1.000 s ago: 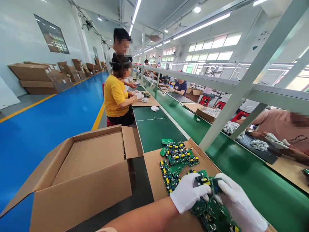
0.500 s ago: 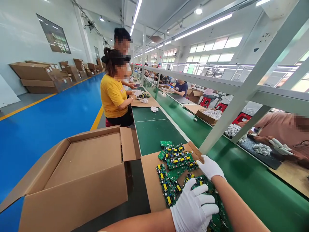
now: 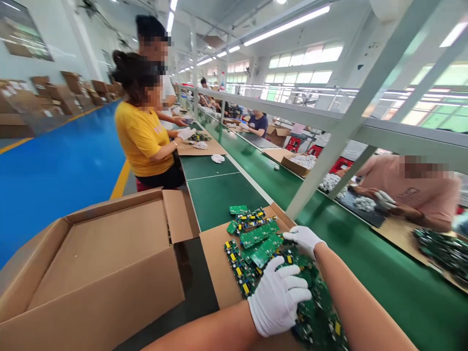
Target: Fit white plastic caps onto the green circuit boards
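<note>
Both of my hands wear white gloves over a pile of green circuit boards. My left hand [image 3: 281,295] lies over the near boards with its fingers spread. Beyond it, my right hand [image 3: 305,240] has its fingers closed at the right end of a circuit board [image 3: 268,249], whose green underside faces up. Another board [image 3: 259,234] lies just behind it, also underside up. At the left of the pile, a board with yellow and black parts [image 3: 238,269] faces component side up. The boards rest on a cardboard sheet [image 3: 215,258]. My right fingertips are partly hidden.
A large open carton [image 3: 120,287] stands at my left. A green conveyor belt [image 3: 351,258] runs along the right, below a white metal frame [image 3: 329,146]. A person in yellow [image 3: 141,136] works further along the bench; another person [image 3: 409,190] sits across the belt.
The view has turned right. Boards in the pile's middle that showed yellow parts now show green undersides, and my right hand is at the end of one. My left hand stays spread over the pile.
</note>
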Demonstrator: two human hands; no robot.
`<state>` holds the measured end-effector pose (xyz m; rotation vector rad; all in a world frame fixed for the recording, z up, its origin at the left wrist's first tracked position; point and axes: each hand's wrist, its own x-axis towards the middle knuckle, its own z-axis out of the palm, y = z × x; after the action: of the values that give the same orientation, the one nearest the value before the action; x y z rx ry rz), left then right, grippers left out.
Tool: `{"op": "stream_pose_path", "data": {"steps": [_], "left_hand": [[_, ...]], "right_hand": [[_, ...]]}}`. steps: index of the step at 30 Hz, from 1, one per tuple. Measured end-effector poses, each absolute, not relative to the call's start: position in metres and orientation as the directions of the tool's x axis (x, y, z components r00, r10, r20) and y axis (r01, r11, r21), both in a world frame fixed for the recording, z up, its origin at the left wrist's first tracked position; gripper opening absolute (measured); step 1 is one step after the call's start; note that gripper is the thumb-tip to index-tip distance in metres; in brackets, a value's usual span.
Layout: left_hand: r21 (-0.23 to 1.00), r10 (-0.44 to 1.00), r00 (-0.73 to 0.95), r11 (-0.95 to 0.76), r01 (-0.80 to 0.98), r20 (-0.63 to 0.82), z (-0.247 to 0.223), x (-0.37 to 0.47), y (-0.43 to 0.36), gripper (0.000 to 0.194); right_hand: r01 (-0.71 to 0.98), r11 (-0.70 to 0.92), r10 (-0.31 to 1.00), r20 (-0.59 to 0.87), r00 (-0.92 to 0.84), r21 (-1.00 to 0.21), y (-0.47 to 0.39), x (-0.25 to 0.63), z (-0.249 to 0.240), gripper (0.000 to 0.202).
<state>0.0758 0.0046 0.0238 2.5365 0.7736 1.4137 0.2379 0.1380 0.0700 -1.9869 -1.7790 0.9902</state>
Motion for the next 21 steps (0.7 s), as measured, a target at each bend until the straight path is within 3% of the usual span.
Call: {"op": "stream_pose_path", "data": {"steps": [7, 10, 12, 14, 16, 18, 21], "left_hand": [[0.392, 0.481, 0.259, -0.859, 0.329, 0.837, 0.031, 0.076, 0.002, 0.032], [0.599, 0.645, 0.069, -0.740, 0.305, 0.761, 0.044, 0.072, 0.000, 0.043], [0.815, 0.825, -0.016, -0.554, 0.170, 0.564, 0.056, 0.072, -0.002, 0.045], [0.950, 0.945, 0.100, -0.312, -0.012, 0.311, 0.066, 0.075, -0.006, 0.039], [0.990, 0.940, 0.324, -0.072, -0.120, 0.108, 0.073, 0.080, -0.014, 0.030], [0.971, 0.871, 0.490, 0.139, -0.195, -0.026, 0.075, 0.086, -0.026, 0.033], [0.891, 0.812, 0.571, 0.342, -0.300, -0.119, 0.073, 0.091, -0.044, 0.041]], "right_hand": [[0.475, -0.270, 0.963, -0.235, 0.133, -0.838, 0.080, 0.259, 0.125, 0.035], [0.407, -0.251, 0.966, -0.205, 0.155, -0.878, 0.042, 0.255, 0.139, 0.034], [0.387, -0.228, 0.970, -0.175, 0.167, -0.893, 0.016, 0.247, 0.142, 0.032], [0.375, -0.200, 0.972, -0.134, 0.194, -0.905, -0.008, 0.236, 0.140, 0.030], [0.353, -0.178, 0.967, -0.096, 0.237, -0.919, -0.029, 0.224, 0.133, 0.030], [0.319, -0.168, 0.959, -0.079, 0.273, -0.933, -0.045, 0.214, 0.124, 0.033], [0.242, -0.146, 0.959, -0.076, 0.274, -0.959, -0.059, 0.205, 0.108, 0.038]]}}
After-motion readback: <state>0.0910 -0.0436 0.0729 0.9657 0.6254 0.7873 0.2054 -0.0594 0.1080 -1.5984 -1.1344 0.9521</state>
